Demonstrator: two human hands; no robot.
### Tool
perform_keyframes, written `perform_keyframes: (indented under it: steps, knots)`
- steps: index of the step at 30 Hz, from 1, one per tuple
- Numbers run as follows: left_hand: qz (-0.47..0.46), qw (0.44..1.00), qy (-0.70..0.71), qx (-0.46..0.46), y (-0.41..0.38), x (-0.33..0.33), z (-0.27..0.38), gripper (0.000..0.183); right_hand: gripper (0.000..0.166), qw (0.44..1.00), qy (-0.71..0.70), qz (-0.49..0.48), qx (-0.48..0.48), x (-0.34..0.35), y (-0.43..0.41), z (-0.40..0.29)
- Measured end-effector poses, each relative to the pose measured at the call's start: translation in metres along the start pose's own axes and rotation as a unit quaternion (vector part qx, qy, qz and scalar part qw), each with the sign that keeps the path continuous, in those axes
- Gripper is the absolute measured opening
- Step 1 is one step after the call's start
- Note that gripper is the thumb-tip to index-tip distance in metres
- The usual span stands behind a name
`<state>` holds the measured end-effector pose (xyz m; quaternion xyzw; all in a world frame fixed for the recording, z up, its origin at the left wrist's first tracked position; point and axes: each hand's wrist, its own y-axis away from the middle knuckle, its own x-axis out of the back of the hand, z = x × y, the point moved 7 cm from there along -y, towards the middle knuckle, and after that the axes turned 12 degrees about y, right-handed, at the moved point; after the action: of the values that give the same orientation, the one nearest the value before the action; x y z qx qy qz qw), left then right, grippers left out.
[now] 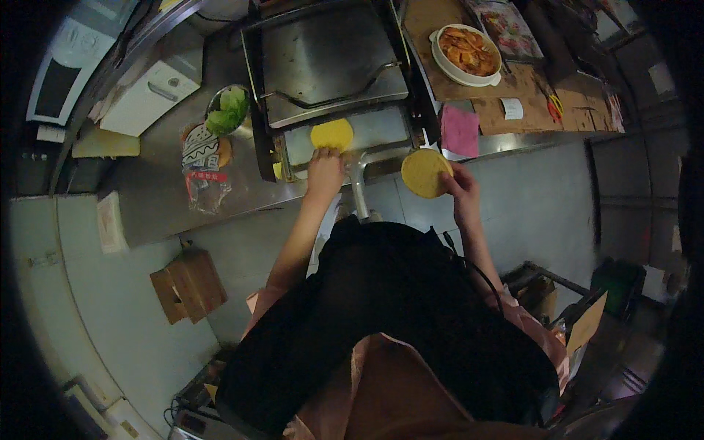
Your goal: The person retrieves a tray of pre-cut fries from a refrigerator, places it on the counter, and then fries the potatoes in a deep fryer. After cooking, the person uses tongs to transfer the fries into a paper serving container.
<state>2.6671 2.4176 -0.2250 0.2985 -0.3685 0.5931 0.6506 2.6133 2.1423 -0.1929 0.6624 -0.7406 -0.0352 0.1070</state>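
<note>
My left hand (325, 170) is at the near edge of a yellow round disc (331, 135), perhaps a bun half or a sponge, which lies on the pale lower plate (374, 132) of a steel press grill. Its fingertips touch or overlap the disc; whether they grip it I cannot tell. My right hand (463, 187) holds a second yellow-brown disc (425, 173) by its right edge, in front of the grill's right corner. The grill's steel upper plate (333, 55) with its bent handle lies behind. A steel tube handle (360, 190) juts towards me between the hands.
Left on the steel counter (159, 203) are a bowl of lettuce (228, 110) and a printed plastic bag (203, 165) with buns. At right, a pink cloth (460, 130), a white dish of food (466, 55) and red-and-yellow-handled scissors (554, 107) lie on or beside cardboard (528, 82).
</note>
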Motion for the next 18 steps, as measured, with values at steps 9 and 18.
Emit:
perform_keyframes:
  steps: [9, 18]
  knots:
    - [0.112, 0.978, -0.029, -0.171, -0.023, 0.035, 0.03, 0.025, 0.03, 0.997, 0.075, -0.011, 0.032, -0.018, -0.013, -0.029]
    - [-0.039, 0.972, -0.054, -0.224, -0.121, 0.071, 0.013, 0.016, 0.028, 0.953, 0.265, -0.048, 0.136, -0.042, -0.008, -0.056]
